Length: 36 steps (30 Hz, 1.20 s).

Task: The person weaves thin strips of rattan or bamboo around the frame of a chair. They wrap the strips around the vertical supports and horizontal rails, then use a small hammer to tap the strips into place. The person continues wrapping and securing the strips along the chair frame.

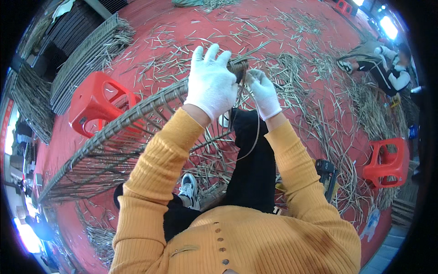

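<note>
White, matt knitted cloth, slightly fuzzy, covers the left hand (212, 84) and the right hand (265, 97). The woven frame (122, 129) looks like dry plant fibre, brown and dull, its wrapped rim ridged and rough; the thin strand (258, 128) beside it appears to be similar fibre. Loose strips (292, 68) look dry and straw-like. The mustard sweater (255, 237) is soft, ribbed knit with shiny, metal-looking buttons (222, 250); the black trousers (253, 169) are matt cloth. Both red stools (93, 98) (399, 160) are smooth, glossy plastic.
</note>
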### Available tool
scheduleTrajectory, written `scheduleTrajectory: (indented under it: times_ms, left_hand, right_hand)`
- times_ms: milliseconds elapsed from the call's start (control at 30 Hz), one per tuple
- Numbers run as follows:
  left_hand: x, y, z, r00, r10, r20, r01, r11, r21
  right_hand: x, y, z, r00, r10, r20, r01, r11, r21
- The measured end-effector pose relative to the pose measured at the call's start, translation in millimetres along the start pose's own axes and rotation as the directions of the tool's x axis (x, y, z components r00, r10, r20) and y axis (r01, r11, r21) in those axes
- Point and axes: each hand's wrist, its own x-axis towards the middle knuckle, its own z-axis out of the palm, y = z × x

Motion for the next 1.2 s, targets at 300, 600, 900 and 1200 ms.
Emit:
scheduleTrajectory:
  times_ms: [300, 600, 900, 1200]
  left_hand:
    - [5, -10, 22, 0.979, 0.021, -0.202, -0.043, 0.993, -0.106]
    - [8, -4, 25, 0.980, -0.089, -0.176, 0.081, 0.995, -0.053]
    - [13, -25, 17, 0.939, -0.318, -0.133, 0.136, 0.697, -0.704]
    - [-78, -161, -74, 0.876, -0.389, 0.285, 0.413, 0.298, -0.861]
  right_hand:
    - [-1, 10, -18, 0.959, 0.069, 0.273, -0.090, 0.994, 0.065]
    - [13, 3, -20, 0.856, 0.184, 0.483, -0.271, 0.955, 0.118]
    - [27, -58, -37, 0.983, -0.078, 0.166, 0.116, 0.966, -0.229]
    - [75, -157, -48, 0.859, -0.072, 0.508, 0.498, 0.353, -0.792]
